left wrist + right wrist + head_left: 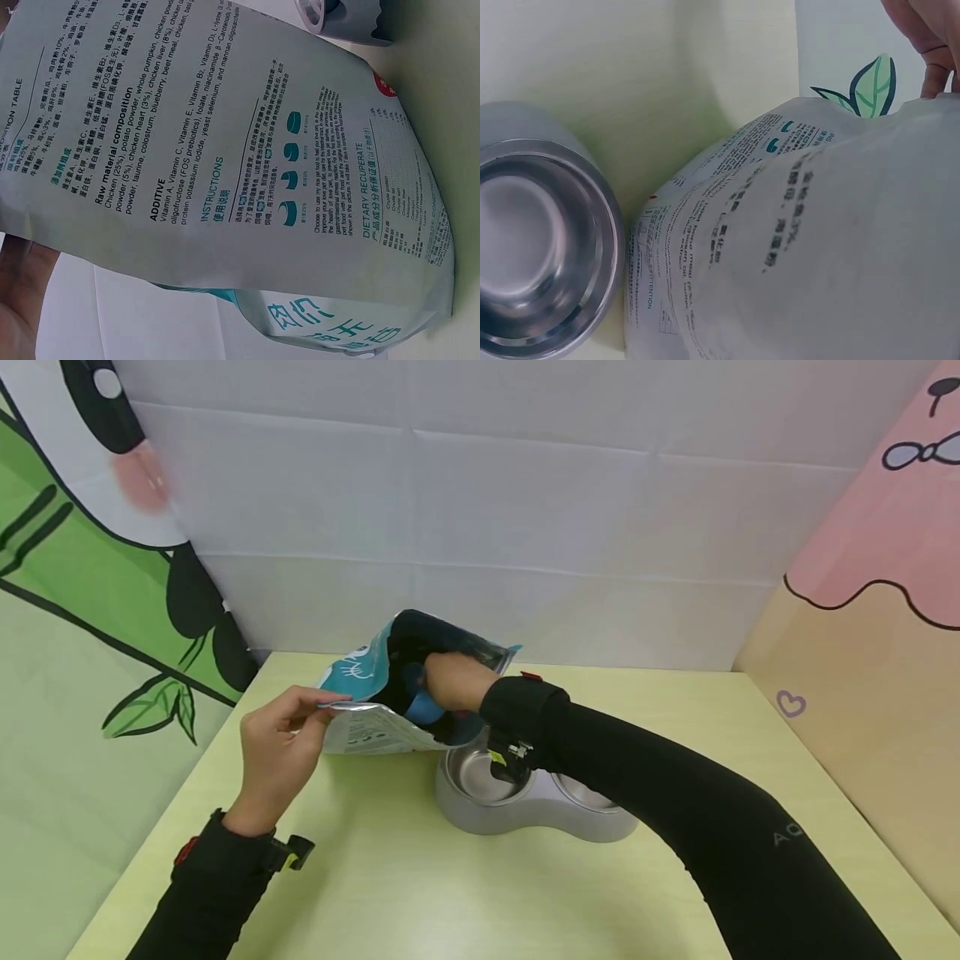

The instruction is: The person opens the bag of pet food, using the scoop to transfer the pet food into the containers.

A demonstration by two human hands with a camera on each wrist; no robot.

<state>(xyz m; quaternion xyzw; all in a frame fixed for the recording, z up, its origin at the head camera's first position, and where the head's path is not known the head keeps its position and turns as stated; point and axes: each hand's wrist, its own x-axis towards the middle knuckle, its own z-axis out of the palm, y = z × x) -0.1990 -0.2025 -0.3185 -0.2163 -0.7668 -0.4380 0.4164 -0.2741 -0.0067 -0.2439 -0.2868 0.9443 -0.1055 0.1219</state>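
A teal and white food bag (367, 731) stands tilted with its mouth wide apart and a dark interior. My left hand (281, 747) pinches the rim at the bag's left corner; in the right wrist view the left hand (934, 45) shows at the bag's upper edge. Inside the mouth, my right hand (456, 681) is curled round a blue object (425, 708), partly hidden by the bag and fingers. Printed text covers the bag's side (225, 165) in the left wrist view. The right hand itself is out of sight in the right wrist view.
A grey double feeder (517, 814) stands on the pale yellow table (420, 877), just right of the bag and under the right wrist. Its left steel bowl (525, 240) holds nothing. White, green and pink printed sheets surround the table.
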